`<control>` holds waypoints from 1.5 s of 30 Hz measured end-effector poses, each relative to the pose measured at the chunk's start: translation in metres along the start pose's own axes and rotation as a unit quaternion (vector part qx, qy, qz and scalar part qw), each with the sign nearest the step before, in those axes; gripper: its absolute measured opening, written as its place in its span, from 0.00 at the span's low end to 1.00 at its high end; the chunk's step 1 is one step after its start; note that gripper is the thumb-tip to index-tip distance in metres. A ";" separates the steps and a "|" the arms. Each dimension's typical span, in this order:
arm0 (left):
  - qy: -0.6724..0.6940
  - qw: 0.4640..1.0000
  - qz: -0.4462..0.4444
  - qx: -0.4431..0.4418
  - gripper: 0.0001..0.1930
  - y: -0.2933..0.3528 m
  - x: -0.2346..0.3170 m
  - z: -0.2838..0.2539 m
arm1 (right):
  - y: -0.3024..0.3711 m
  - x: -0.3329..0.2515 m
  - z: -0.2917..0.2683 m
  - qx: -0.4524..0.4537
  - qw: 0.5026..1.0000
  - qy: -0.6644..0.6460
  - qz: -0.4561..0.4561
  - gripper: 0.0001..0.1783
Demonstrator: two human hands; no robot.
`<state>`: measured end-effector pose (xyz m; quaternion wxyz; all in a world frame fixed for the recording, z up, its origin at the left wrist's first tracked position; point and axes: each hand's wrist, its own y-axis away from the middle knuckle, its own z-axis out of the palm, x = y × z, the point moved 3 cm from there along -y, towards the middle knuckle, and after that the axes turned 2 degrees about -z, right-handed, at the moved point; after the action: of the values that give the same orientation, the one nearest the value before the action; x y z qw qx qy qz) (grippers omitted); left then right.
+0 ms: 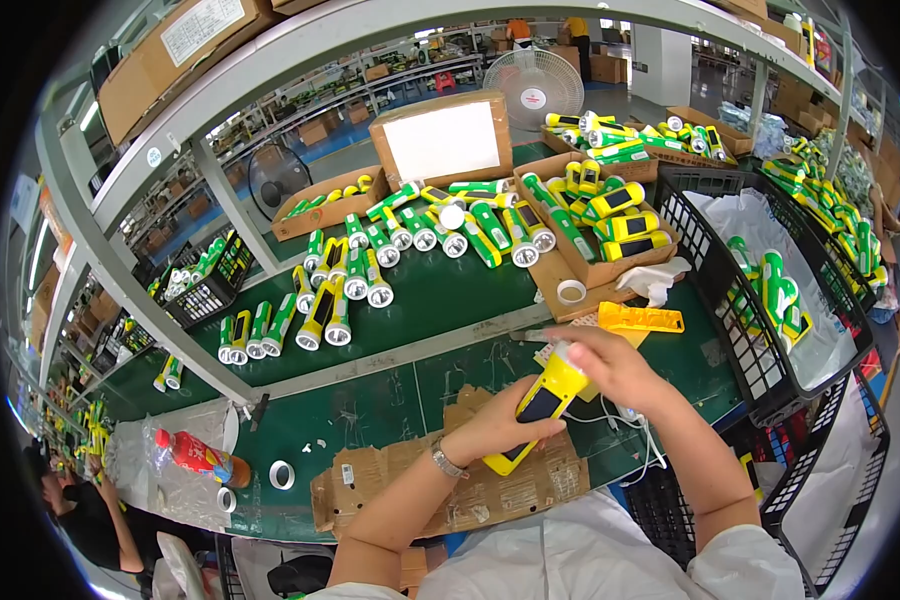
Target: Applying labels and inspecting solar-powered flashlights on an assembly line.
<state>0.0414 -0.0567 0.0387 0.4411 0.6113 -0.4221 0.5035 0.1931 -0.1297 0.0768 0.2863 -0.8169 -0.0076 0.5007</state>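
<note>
We find the left hand [510, 418] closed around the body of a yellow flashlight [570, 380], which is held tilted above a flattened brown cardboard sheet [370, 492] on the green bench [360, 410]. The right hand [615, 370] lies against the flashlight's upper end; its fingers hide the contact there, so we cannot tell how firmly it grips. We note an orange packet [642, 318] just beyond the right hand, a black crate [715, 275] to its right, and a red-capped bottle [202, 457] lying well apart at left.
</note>
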 end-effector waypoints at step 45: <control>0.621 0.782 -0.028 0.031 0.22 -0.009 -0.056 -0.041 | 0.044 0.007 0.050 -0.013 0.988 0.152 -0.007 0.11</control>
<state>0.0326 -0.0103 -0.0139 0.6026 0.1908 -0.0237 0.7745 0.1431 -0.1412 0.0336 0.2769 -0.8872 0.0240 0.3683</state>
